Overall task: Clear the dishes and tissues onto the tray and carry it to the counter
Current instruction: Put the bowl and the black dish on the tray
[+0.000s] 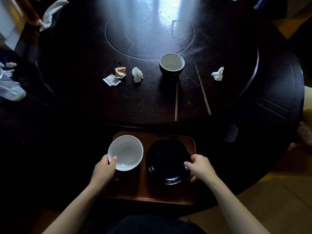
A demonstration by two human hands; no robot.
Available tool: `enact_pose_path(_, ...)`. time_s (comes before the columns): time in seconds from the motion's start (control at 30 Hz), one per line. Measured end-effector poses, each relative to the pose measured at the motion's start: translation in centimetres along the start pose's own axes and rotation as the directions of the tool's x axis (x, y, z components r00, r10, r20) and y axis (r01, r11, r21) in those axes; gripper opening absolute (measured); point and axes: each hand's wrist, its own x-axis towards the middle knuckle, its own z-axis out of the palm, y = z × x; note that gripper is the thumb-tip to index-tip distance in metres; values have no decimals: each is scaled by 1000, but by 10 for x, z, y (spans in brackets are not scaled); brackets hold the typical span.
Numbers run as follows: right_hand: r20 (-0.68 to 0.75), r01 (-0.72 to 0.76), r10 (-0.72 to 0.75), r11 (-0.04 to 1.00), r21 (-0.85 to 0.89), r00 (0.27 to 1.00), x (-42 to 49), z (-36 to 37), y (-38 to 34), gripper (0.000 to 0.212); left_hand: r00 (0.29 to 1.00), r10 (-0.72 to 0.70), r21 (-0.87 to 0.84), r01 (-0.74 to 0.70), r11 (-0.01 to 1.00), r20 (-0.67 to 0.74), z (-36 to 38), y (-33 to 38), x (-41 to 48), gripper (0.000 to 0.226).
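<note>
A brown tray (143, 191) lies at the near edge of the dark round table (84, 102). My left hand (104, 169) grips the near rim of a white bowl (125, 152) over the tray's left half. My right hand (200, 168) holds the right edge of a black plate (167, 161) on the tray's right half. Farther out stands a dark cup with a white inside (171, 64). Two chopsticks (202, 89) lie apart below it. Crumpled tissues lie on the table: a white one (137, 75), a stained one (120, 72), a flat one (111, 80) and another at the right (218, 74).
A round inset (118, 46) marks the table's middle, under bright glare. White cloth (50, 12) hangs at the far left, and more white tissue and plastic (10, 88) lie off the left edge. Pale wooden floor (270, 200) shows at the lower right.
</note>
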Motion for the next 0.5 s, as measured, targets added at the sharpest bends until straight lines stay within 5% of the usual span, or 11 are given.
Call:
enact_pose_path(0.13,19,-3,5,997,-82,1000,0,-7,1,20,999,33,231,-27,973,-22,-15,6,3,29)
enact_pose_path(0.2,-106,11,-28,988,-151,994,2,-23,-5,27,980,154,479,-77,874,-123,-24,18,4,30)
enact_pose_path(0.27,-332,52,-116,979,-195,936,7,-47,-18,28,937,282,546,-130,828,-205,-29,41,6,31)
enact_pose_path(0.4,-585,168,-241,970,-177,774,39,-99,-57,27,891,410,398,-311,863,-193,-20,103,35,35)
enact_pose_path(0.5,-581,71,-156,983,-167,799,82,-121,-75,39,908,414,122,-404,906,-67,2,158,66,35)
